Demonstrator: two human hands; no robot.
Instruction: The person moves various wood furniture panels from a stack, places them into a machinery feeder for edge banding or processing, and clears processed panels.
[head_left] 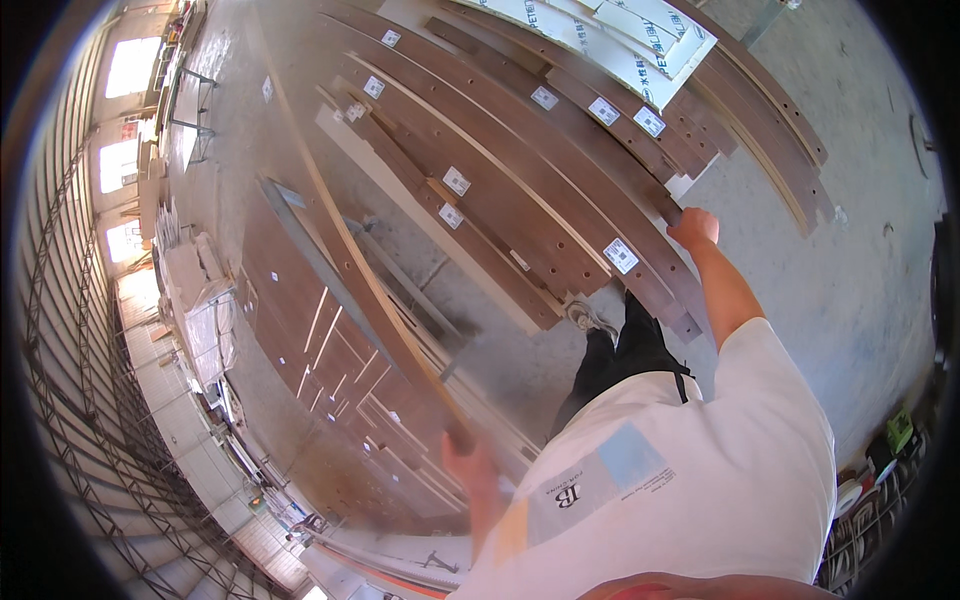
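My left hand (470,462), slightly blurred, is closed round the near end of a long brown board (362,285). That board stands tilted on its edge, with a pale strip along its upper side, and stretches away to the far left. My right hand (695,229) is closed at the near end of another long brown board (652,192), which lies among the stacked boards to the right. Between my hands, several drilled brown panels (520,215) with white labels lie in long rows. My fingertips are partly hidden on both sides.
White printed sheets (640,50) lie on the boards at the far right. Brown panels and narrow strips (340,370) cover the left side. My shoe (590,318) stands beside the panel ends. Wrapped stacks (198,300) line the far left, and a wire rack (860,530) is at the lower right.
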